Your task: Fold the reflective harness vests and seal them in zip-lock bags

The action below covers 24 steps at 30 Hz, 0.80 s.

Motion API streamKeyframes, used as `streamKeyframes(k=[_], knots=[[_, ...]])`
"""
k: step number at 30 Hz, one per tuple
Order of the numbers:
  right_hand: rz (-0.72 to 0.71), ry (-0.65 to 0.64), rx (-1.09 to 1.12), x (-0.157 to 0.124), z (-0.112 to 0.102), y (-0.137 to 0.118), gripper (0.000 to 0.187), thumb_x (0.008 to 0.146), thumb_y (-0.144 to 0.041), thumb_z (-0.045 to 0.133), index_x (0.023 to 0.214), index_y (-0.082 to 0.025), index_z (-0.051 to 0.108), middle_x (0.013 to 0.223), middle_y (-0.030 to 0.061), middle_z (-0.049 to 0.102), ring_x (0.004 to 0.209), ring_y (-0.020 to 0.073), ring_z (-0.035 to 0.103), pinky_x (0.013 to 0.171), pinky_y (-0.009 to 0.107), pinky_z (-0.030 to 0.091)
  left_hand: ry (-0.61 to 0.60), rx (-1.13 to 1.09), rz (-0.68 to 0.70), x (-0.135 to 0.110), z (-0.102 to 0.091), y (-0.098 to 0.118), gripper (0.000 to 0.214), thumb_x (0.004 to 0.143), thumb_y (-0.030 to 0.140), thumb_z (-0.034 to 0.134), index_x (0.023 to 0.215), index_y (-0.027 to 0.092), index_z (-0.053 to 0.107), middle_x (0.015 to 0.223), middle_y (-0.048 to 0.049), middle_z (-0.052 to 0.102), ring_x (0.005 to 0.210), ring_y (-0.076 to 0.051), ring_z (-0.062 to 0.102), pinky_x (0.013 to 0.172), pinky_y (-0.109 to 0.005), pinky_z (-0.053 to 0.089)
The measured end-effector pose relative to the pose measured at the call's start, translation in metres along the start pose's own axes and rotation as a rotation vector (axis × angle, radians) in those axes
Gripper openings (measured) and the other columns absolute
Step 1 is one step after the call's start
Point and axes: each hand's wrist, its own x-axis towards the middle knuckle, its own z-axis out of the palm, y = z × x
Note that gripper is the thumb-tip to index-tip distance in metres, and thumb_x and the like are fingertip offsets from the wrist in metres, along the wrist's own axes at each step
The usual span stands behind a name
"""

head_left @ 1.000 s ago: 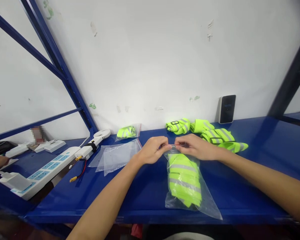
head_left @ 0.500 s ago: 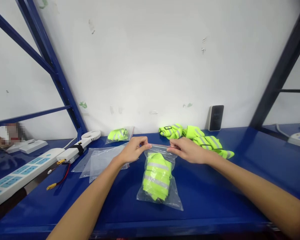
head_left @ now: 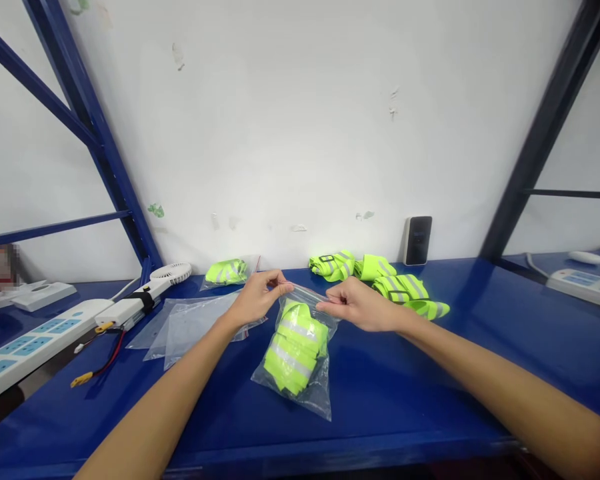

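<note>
A clear zip-lock bag [head_left: 316, 393] hangs tilted between my hands, its lower end over the blue table. Inside it is a folded neon-yellow reflective strap [head_left: 296, 347] with silver bands. My left hand [head_left: 261, 297] pinches the left end of the bag's zip edge between thumb and fingers. At the other end of that edge, my right hand [head_left: 357, 303] is closed in a pinch, lower than the left. Beyond my right hand lie several loose folded reflective straps [head_left: 403, 288]. Near my left hand, flat clear bags [head_left: 190, 327] overlap on the table.
A bagged yellow strap [head_left: 227, 271] lies by the wall. At left are a white fan [head_left: 171, 272], a battery pack with wires [head_left: 125, 311] and a power strip [head_left: 40, 343]. A black-fronted device [head_left: 418, 240] leans on the wall. Another power strip [head_left: 585, 287] sits right.
The bag has tilted, its right top corner dropping and its bottom swinging left. My right hand has slid lower along the zip edge. The whole view has shifted slightly.
</note>
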Motion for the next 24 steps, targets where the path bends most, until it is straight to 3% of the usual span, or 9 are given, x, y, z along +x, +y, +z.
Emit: streamKeyframes(k=[3, 6, 8, 11, 15, 18, 19, 21, 24], knots=[[0.102, 0.121, 0.292, 0.000, 0.003, -0.008, 0.049, 0.090, -0.052, 0.053, 0.057, -0.022, 0.031, 0.041, -0.0089, 0.033, 0.036, 0.0088, 0.043, 0.042, 0.022, 0.029, 0.105, -0.228, 0.003, 0.004, -0.009, -0.006, 0.034, 0.084, 0.051, 0.056, 0.084, 0.017, 0.062, 0.087, -0.0051, 0.065, 0.084, -0.019, 0.060, 0.074, -0.030, 0.048], [0.125, 0.357, 0.409, 0.007, -0.001, -0.016, 0.049, 0.088, -0.051, 0.056, 0.054, -0.023, 0.033, 0.039, -0.0069, 0.041, 0.036, 0.0119, 0.053, 0.042, 0.023, 0.036, 0.344, -0.471, -0.029, 0.009, -0.027, -0.022, 0.041, 0.089, 0.053, 0.038, 0.093, 0.018, 0.059, 0.099, -0.0088, 0.065, 0.095, -0.022, 0.060, 0.076, -0.032, 0.051], [0.102, 0.460, 0.397, 0.019, -0.007, -0.021, 0.049, 0.087, -0.047, 0.058, 0.054, -0.022, 0.034, 0.039, -0.0058, 0.045, 0.036, 0.0109, 0.052, 0.042, 0.022, 0.037, 0.509, -0.422, -0.077, 0.011, -0.036, -0.035, 0.039, 0.089, 0.049, 0.035, 0.090, 0.018, 0.058, 0.097, -0.0083, 0.064, 0.092, -0.021, 0.060, 0.073, -0.031, 0.051], [0.045, 0.503, 0.352, 0.053, -0.017, -0.025, 0.047, 0.090, -0.046, 0.056, 0.055, -0.022, 0.035, 0.040, -0.0053, 0.045, 0.035, 0.0100, 0.049, 0.041, 0.022, 0.036, 0.638, -0.105, -0.114, 0.010, -0.040, -0.049, 0.038, 0.091, 0.041, 0.028, 0.080, 0.019, 0.057, 0.092, -0.0067, 0.062, 0.091, -0.020, 0.058, 0.074, -0.032, 0.049], [-0.001, 0.619, 0.400, 0.118, -0.019, -0.020, 0.043, 0.092, -0.046, 0.054, 0.061, -0.022, 0.036, 0.047, -0.0034, 0.050, 0.047, 0.0117, 0.059, 0.047, 0.019, 0.042, 0.683, 0.128, -0.136, 0.006, -0.037, -0.055, 0.034, 0.090, 0.037, 0.035, 0.063, 0.021, 0.049, 0.082, -0.0058, 0.058, 0.094, -0.023, 0.052, 0.089, -0.038, 0.042], [0.191, 0.687, 0.419, 0.150, -0.016, -0.001, 0.036, 0.099, -0.043, 0.038, 0.071, -0.022, 0.039, 0.059, 0.0016, 0.061, 0.063, 0.0136, 0.068, 0.059, 0.021, 0.050, 0.682, 0.200, -0.145, 0.005, -0.037, -0.053, 0.031, 0.090, 0.036, 0.041, 0.064, 0.021, 0.050, 0.080, -0.0056, 0.056, 0.092, -0.024, 0.049, 0.088, -0.039, 0.039], [0.338, 0.643, 0.360, 0.152, -0.015, 0.008, 0.037, 0.100, -0.044, 0.031, 0.072, -0.022, 0.041, 0.060, 0.0032, 0.062, 0.067, 0.0148, 0.069, 0.061, 0.021, 0.052, 0.669, 0.216, -0.139, 0.004, -0.036, -0.053, 0.029, 0.090, 0.035, 0.042, 0.066, 0.021, 0.051, 0.080, -0.0056, 0.056, 0.092, -0.024, 0.048, 0.087, -0.039, 0.039], [0.477, 0.554, 0.308, 0.144, -0.012, 0.030, 0.042, 0.099, -0.043, 0.026, 0.071, -0.020, 0.047, 0.052, 0.0072, 0.059, 0.063, 0.0214, 0.070, 0.056, 0.027, 0.053, 0.606, 0.281, -0.102, 0.004, -0.034, -0.053, 0.027, 0.091, 0.032, 0.041, 0.070, 0.021, 0.054, 0.082, -0.0053, 0.058, 0.091, -0.024, 0.049, 0.087, -0.038, 0.039], [0.613, 0.458, 0.180, 0.115, -0.011, 0.058, 0.035, 0.094, -0.039, 0.036, 0.078, -0.016, 0.056, 0.048, 0.0090, 0.059, 0.054, 0.0263, 0.068, 0.050, 0.033, 0.052, 0.430, 0.467, -0.020, 0.002, -0.025, -0.052, 0.022, 0.092, 0.030, 0.042, 0.080, 0.020, 0.058, 0.088, -0.0063, 0.060, 0.094, -0.025, 0.049, 0.089, -0.041, 0.038]])
